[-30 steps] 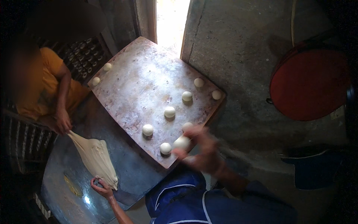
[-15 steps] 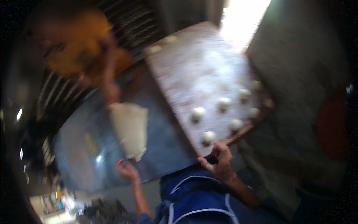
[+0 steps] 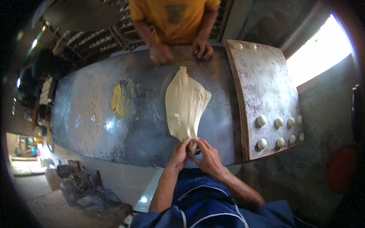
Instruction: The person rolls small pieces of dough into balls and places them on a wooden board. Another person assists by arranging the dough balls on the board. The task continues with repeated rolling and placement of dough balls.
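Observation:
A long sheet of pale dough (image 3: 186, 102) lies on the dark metal table (image 3: 144, 140). Its near end is gathered between my left hand (image 3: 181, 155) and my right hand (image 3: 205, 155), both closed on it with the fingertips close together. Left of the dough is a yellow smear of fat (image 3: 118, 99). To the right, a wooden board (image 3: 266, 79) bears several white dough balls (image 3: 261, 121), two at its far end and the others near its front.
A person in an orange top (image 3: 175, 17) stands across the table, both hands at its far edge, off the dough. A dark machine (image 3: 76, 182) stands on the floor at lower left. A red round object (image 3: 340, 169) is at lower right, a bright opening (image 3: 319, 49) at upper right.
My view has turned toward the table. My right hand has left the dough balls and taken hold of the sheet's near end beside my left. The other person has let go of the far end.

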Action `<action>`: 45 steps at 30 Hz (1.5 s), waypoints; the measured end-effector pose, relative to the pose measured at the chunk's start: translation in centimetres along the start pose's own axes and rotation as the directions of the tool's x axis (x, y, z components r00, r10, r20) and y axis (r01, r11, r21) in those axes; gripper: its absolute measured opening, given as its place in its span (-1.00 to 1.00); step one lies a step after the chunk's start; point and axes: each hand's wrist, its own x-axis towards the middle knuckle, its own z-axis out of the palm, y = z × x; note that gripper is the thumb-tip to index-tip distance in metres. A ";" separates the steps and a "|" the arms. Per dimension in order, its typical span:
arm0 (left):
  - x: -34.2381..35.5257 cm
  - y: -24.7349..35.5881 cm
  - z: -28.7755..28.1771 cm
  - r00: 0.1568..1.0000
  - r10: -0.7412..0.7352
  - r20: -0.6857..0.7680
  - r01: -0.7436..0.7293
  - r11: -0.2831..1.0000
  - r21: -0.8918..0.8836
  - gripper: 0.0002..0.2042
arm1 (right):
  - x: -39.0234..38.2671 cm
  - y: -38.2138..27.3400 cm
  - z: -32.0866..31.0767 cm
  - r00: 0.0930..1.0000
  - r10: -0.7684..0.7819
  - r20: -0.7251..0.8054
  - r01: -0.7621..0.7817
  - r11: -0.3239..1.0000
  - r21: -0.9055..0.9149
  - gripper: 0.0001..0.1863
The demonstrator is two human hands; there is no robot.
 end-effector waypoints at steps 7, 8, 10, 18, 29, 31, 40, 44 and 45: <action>-3.6 0.5 -2.8 0.961 -0.146 0.233 0.071 0.950 0.303 -0.53 | 1.2 1.9 1.4 0.656 0.485 0.577 -0.753 0.368 0.546 -0.63; -4.2 1.7 -3.6 0.942 -0.239 0.235 0.120 0.896 0.428 -0.50 | 1.9 1.3 2.5 0.616 0.475 0.628 -0.766 0.175 0.619 -0.62; -3.3 4.0 -7.0 0.808 -0.534 0.249 0.226 0.671 0.707 -0.29 | 2.6 -0.2 5.0 0.630 0.544 0.554 -0.622 -0.074 0.779 -0.61; 7.3 0.6 -1.0 0.699 -0.446 0.559 0.704 0.568 -0.427 -0.84 | -4.2 -2.9 3.5 0.945 0.324 0.049 -0.299 0.913 -0.277 -0.73; 2.8 -1.8 -8.3 0.947 0.064 0.316 -0.280 0.647 0.709 -0.70 | 10.8 -0.5 6.2 0.816 -0.221 0.534 -0.302 0.625 0.720 -0.62; -0.3 0.5 -7.2 0.892 0.100 0.440 -0.440 -0.023 0.898 -0.68 | 10.8 0.4 9.6 0.686 -0.285 0.670 -0.292 0.735 0.612 -0.64; -6.6 7.4 -9.8 0.633 0.341 0.695 -0.701 -0.130 0.701 -0.78 | -5.5 2.9 0.3 0.995 -0.045 -0.090 0.000 0.896 -0.444 -0.49; 1.3 9.3 -14.4 0.494 0.636 0.592 -0.219 -0.569 0.793 -0.60 | -1.2 6.7 -2.7 0.963 0.042 -0.266 -0.220 0.692 -0.688 -0.36; 3.0 9.2 -12.7 0.489 0.708 0.510 -0.203 -0.476 0.856 -0.58 | 1.9 6.9 -1.9 0.930 0.077 -0.359 -0.296 0.736 -0.608 -0.39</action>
